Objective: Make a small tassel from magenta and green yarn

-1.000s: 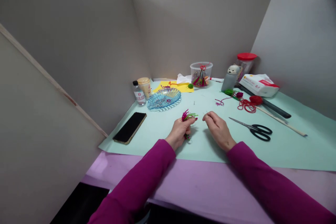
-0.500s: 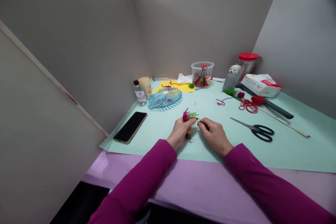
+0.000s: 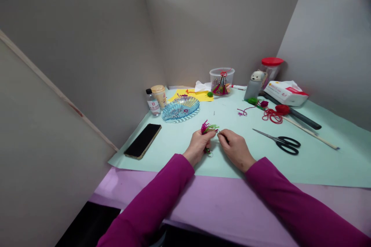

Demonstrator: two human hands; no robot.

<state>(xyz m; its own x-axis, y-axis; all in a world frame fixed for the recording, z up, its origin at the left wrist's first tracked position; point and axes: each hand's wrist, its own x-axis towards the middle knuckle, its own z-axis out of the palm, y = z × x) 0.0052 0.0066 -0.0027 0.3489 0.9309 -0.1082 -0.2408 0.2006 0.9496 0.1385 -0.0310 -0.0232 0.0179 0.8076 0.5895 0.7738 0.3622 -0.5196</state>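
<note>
In the head view, my left hand [image 3: 198, 146] is closed around a small yarn tassel [image 3: 206, 127]. Its loose magenta and green ends fan out above my thumb, and a bit of green shows below the fingers. Close on the right, my right hand [image 3: 234, 147] is closed in a pinch. A thin strand or pin-like tip shows between the two hands, too small to name. Scissors [image 3: 281, 141] with black handles lie to the right of my right hand. A tiny thin piece [image 3: 214, 113] rests on the green sheet beyond the hands.
Left stand a phone [image 3: 143, 141], a bottle [image 3: 153, 102], a cup [image 3: 159, 95] and a blue dish [image 3: 168, 117] holding beads. Behind are yellow paper [image 3: 204, 98] and a plastic tub [image 3: 216, 74]. Right are red yarn [image 3: 281, 109], a tissue pack [image 3: 285, 92] and a stick [image 3: 321, 140].
The whole view has shifted slightly. My hands keep almost the same pose, with the tassel still in my left hand.
</note>
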